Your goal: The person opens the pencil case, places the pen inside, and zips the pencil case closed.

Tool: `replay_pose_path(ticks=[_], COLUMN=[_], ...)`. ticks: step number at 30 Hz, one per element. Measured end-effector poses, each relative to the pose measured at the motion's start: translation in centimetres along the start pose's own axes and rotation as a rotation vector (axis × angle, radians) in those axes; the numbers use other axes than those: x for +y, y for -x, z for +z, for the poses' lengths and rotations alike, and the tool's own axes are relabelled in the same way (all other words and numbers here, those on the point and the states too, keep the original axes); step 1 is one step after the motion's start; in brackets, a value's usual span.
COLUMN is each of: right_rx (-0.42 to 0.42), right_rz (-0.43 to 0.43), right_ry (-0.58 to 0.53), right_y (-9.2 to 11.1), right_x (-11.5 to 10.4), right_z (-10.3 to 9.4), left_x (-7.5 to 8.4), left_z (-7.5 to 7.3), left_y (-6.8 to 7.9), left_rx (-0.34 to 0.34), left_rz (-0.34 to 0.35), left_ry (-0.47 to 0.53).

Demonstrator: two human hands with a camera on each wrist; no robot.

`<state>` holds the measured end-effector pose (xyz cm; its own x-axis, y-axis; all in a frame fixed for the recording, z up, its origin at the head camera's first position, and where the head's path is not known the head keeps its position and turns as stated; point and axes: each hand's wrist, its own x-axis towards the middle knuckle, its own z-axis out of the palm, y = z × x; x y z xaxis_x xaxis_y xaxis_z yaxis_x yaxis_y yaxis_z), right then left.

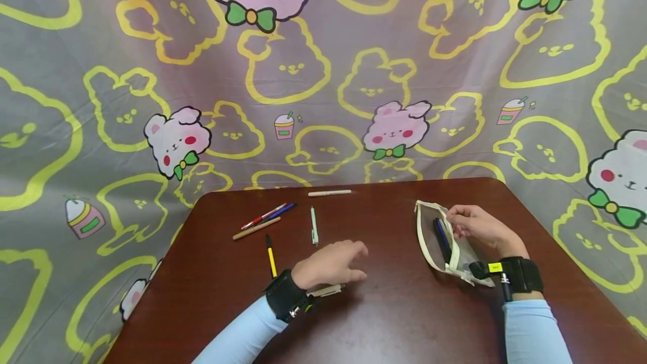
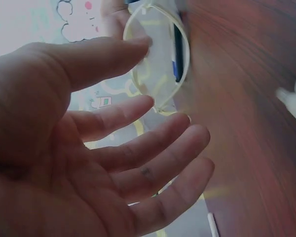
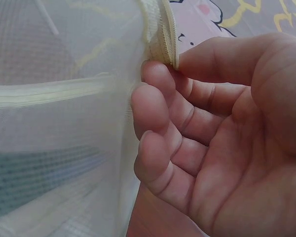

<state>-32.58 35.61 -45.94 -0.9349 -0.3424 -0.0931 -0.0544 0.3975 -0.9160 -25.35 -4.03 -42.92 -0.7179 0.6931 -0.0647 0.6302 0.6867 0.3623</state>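
Observation:
My right hand (image 1: 477, 224) pinches the zipped edge (image 3: 162, 42) of a pale mesh pencil pouch (image 1: 423, 243) between thumb and fingers. The pouch's mouth gapes, and dark and blue pens (image 1: 442, 240) lie inside it. In the right wrist view these show blurred through the mesh. Over the middle of the table, my left hand (image 1: 331, 264) is held with fingers spread and nothing in it. Beneath its palm lies a light-coloured pen (image 1: 328, 291), partly hidden by the wrist. A yellow pencil-like pen (image 1: 272, 257) with a black tip lies beside the left wrist.
On the brown table (image 1: 394, 319) lie a mint pen (image 1: 314, 226), a red-and-white pen (image 1: 263, 217), a blue pen (image 1: 283, 211) and a tan pen (image 1: 256, 229). Near the back edge is a cream pen (image 1: 329, 192). A patterned curtain (image 1: 323, 83) hangs behind.

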Motion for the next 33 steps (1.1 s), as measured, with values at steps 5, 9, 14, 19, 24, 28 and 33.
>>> replay_pose_path(ticks=[5, 9, 14, 19, 24, 28, 33], right_rx=[-0.011, -0.008, 0.000, -0.003, 0.000, 0.002, 0.008], right_rz=[-0.022, -0.026, -0.009, -0.004, -0.012, -0.013, -0.008], right_ry=[0.008, 0.001, -0.006, -0.008, -0.010, -0.014, -0.011], right_y=[-0.1, -0.3, -0.3, -0.3, -0.2, -0.1, 0.0], right_x=[0.0, -0.3, -0.4, -0.3, -0.3, -0.3, -0.4], right_z=[-0.1, -0.2, 0.0, 0.1, 0.1, 0.0, 0.1], left_x=[-0.9, -1.6, -2.4, -3.0, -3.1, -3.1, -3.1], left_z=[0.6, 1.0, 0.9, 1.4, 1.4, 1.4, 1.6], left_y=[1.8, 3.1, 4.7, 5.8, 6.0, 5.8, 5.6], left_rx=[0.008, 0.013, 0.026, -0.023, -0.079, -0.146, -0.200], left_rz=[-0.026, -0.064, -0.117, -0.204, -0.231, -0.257, -0.279], left_ry=[-0.151, -0.223, -0.363, -0.409, -0.381, -0.312, -0.263])
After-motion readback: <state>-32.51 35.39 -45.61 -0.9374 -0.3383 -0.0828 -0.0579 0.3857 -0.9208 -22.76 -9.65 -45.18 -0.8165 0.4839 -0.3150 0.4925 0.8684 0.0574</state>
